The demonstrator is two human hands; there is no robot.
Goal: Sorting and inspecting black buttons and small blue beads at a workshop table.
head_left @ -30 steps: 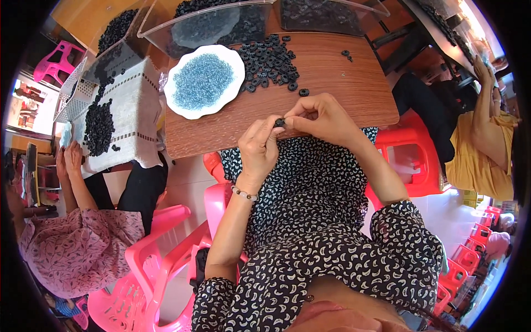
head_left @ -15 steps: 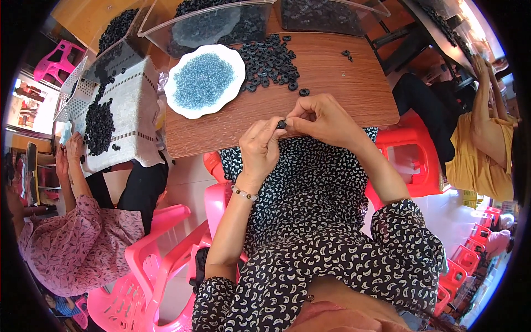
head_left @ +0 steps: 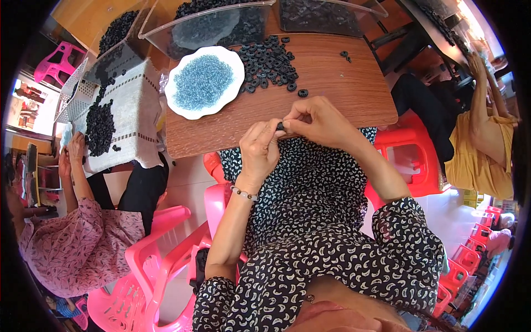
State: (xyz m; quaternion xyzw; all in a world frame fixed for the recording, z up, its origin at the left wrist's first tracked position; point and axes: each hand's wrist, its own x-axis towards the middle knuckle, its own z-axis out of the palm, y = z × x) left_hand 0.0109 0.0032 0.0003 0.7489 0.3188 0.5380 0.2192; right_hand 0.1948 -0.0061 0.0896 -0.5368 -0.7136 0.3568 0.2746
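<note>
My left hand [head_left: 259, 146] pinches a small round black plastic part [head_left: 280, 126] between thumb and forefinger, just over the near edge of the brown table. My right hand [head_left: 318, 122] meets it from the right, its thumb and forefinger closed at the part's side; whatever sits between those fingertips is too small to make out. A white scalloped plate [head_left: 237, 91] heaped with tiny clear bluish pieces [head_left: 203, 83] stands to the left. Beside the plate, several loose black ring-like parts [head_left: 269, 62] lie spread out, and a single one [head_left: 302, 93] rests nearer my right hand.
Clear plastic bins [head_left: 221, 30] of black parts line the far side. A few tiny black parts [head_left: 344, 54] lie at the right of the table [head_left: 354, 83]. Left, a co-worker's hands [head_left: 76, 146] are at a cloth-covered table [head_left: 135, 105]; another person [head_left: 481, 144] sits right, near a red stool [head_left: 406, 149].
My right hand has shifted very slightly at the black part, which has turned a little between my fingers. My left hand stays almost still. The plate and loose parts look unchanged.
</note>
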